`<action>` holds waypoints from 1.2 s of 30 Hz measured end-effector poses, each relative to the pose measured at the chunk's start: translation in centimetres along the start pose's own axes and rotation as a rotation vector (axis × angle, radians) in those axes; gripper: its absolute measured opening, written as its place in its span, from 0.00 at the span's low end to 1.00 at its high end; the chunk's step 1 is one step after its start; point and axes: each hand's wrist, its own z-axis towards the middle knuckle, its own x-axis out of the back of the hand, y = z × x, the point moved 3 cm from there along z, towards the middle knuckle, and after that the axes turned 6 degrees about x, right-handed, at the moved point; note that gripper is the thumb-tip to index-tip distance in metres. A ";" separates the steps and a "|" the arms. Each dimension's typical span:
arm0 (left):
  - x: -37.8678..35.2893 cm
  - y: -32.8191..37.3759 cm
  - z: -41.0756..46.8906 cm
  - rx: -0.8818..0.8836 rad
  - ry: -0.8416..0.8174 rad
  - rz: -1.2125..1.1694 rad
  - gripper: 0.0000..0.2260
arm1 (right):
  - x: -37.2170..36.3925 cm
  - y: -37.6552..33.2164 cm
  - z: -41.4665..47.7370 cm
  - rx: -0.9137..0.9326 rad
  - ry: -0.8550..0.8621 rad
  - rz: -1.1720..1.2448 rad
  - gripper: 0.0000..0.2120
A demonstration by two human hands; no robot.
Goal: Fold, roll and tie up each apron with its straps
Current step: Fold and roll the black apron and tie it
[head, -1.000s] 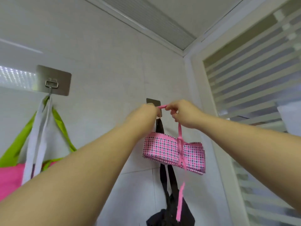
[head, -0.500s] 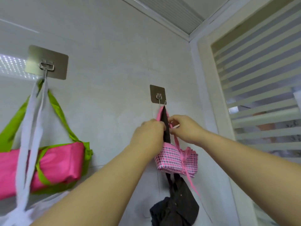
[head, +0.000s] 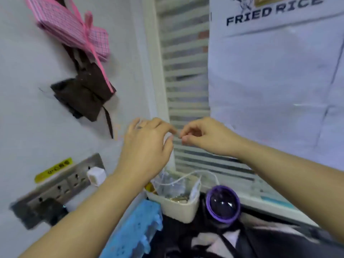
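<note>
Pink apron (head: 72, 28) rolled, tied with its strap, hangs on the wall, top left. Brown apron (head: 83, 94) bundle is just below, touching it. White cloth (head: 275, 71) printed "FRIED RICE" hangs at right. Left hand (head: 147, 146) and right hand (head: 202, 135) are in mid-air, fingertips nearly meeting, clear of both aprons. Left grip loose, holds nothing. Right grip curled, thumb to forefinger; too blurred to tell if it pinches anything.
</note>
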 end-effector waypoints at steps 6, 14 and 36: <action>-12.0 11.5 -8.6 -0.147 -0.421 -0.235 0.09 | -2.6 10.1 -17.3 -0.401 -0.193 0.002 0.06; -22.9 21.2 -20.1 -0.239 -0.881 -0.304 0.10 | -3.0 16.5 -36.4 -0.799 -0.346 -0.018 0.10; -31.4 25.4 -19.2 -0.166 -0.631 -0.354 0.13 | 2.1 21.6 -43.9 -0.903 -0.239 -0.114 0.13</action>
